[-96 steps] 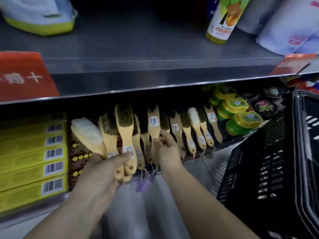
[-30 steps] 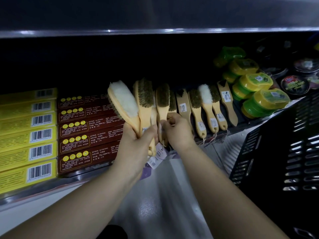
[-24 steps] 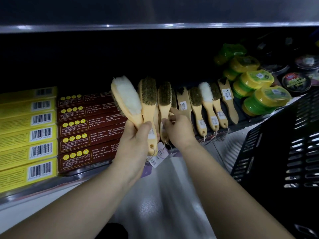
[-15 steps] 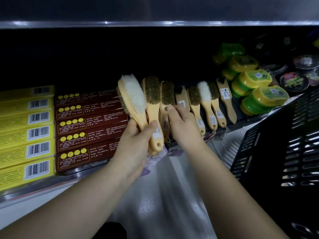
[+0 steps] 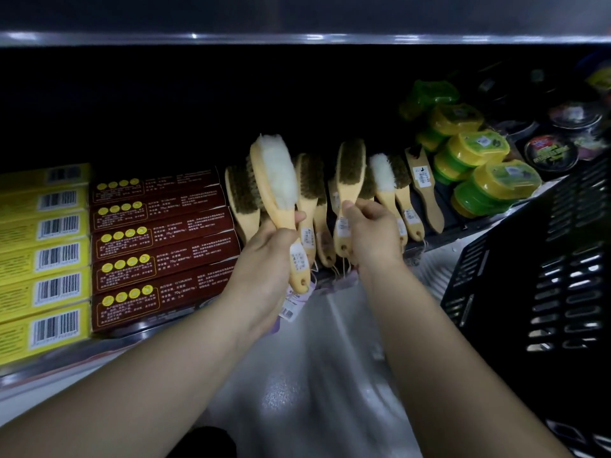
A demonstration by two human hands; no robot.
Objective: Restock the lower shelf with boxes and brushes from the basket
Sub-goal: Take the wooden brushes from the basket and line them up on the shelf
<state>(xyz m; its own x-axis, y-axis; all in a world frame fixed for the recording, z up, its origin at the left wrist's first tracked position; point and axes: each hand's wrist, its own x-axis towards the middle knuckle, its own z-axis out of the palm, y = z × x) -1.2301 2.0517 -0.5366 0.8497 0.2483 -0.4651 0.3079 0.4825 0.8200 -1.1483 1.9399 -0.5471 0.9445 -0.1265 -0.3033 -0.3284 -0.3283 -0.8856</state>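
My left hand (image 5: 264, 259) grips the wooden handle of a white-bristled brush (image 5: 279, 173), held upright in front of the lower shelf (image 5: 456, 231). My right hand (image 5: 370, 229) grips the handle of a brown-bristled brush (image 5: 350, 166), lifted a little above the row. More wooden brushes (image 5: 396, 193) lean side by side on the shelf between and beside my hands. Brown boxes (image 5: 162, 246) and yellow boxes (image 5: 43, 259) are stacked at the left. The black basket (image 5: 542, 279) stands at the right; what it holds is hidden.
Green and yellow round tubs (image 5: 479, 170) and dark round tins (image 5: 550, 152) fill the shelf's right end. The upper shelf's metal edge (image 5: 297, 38) runs across overhead. Shiny floor (image 5: 314, 375) lies below between my arms.
My right hand has taken a brown-bristled brush by the handle and raised it from the row. My left hand has carried the white brush slightly up and right; a brown brush now shows at its left.
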